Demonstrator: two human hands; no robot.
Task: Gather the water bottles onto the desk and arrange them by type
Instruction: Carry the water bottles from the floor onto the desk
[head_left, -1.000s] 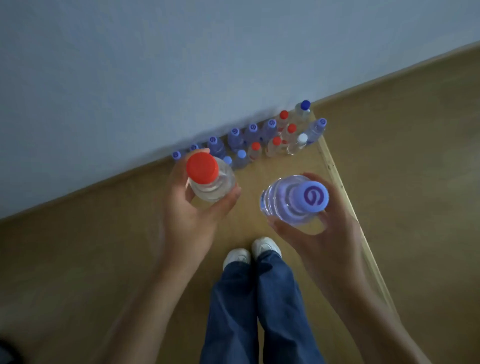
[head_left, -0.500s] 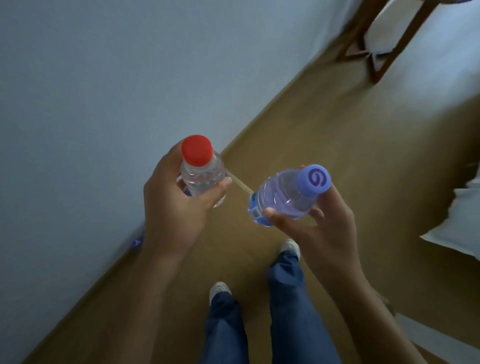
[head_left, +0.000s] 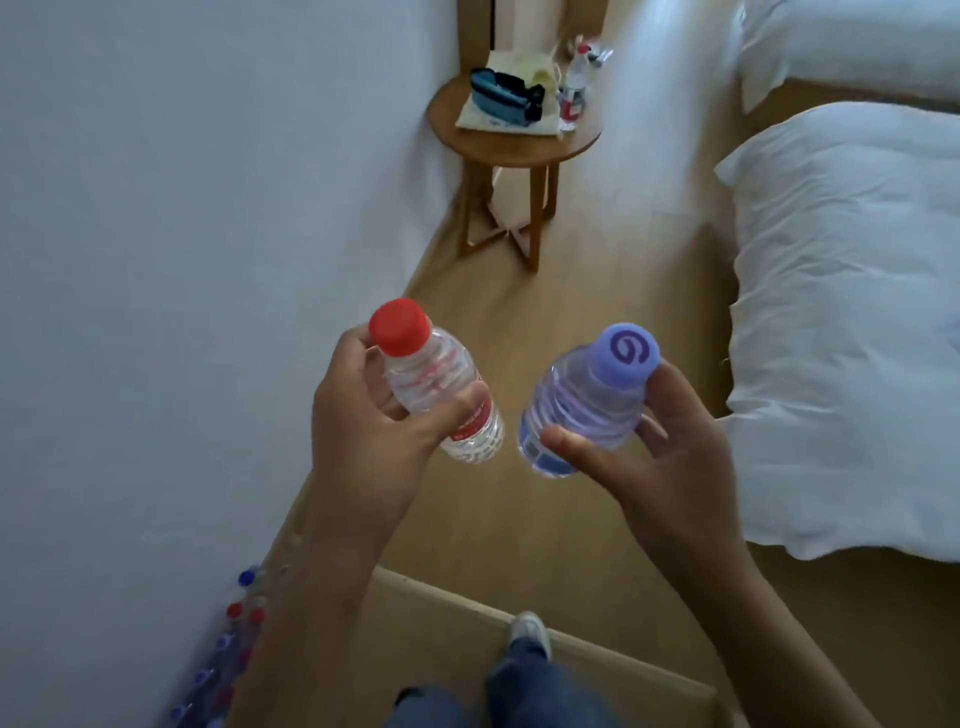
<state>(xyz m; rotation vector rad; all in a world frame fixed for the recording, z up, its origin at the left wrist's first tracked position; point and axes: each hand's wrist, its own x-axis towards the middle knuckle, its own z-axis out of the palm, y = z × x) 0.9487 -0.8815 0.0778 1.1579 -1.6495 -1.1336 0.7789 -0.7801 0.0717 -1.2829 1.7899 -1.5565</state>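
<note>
L hand (head_left: 363, 431) red-cap bottle (head_left: 436, 384), R hand (head_left: 670, 457) purple (both gripped).

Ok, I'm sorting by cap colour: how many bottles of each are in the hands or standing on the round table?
Red cap: 2, red-capped bottle in the left hand, table bottle on the round table.
Purple cap: 1, purple-capped bottle in the right hand.
Total: 3; bottles by the wall too blurred to count.
</note>
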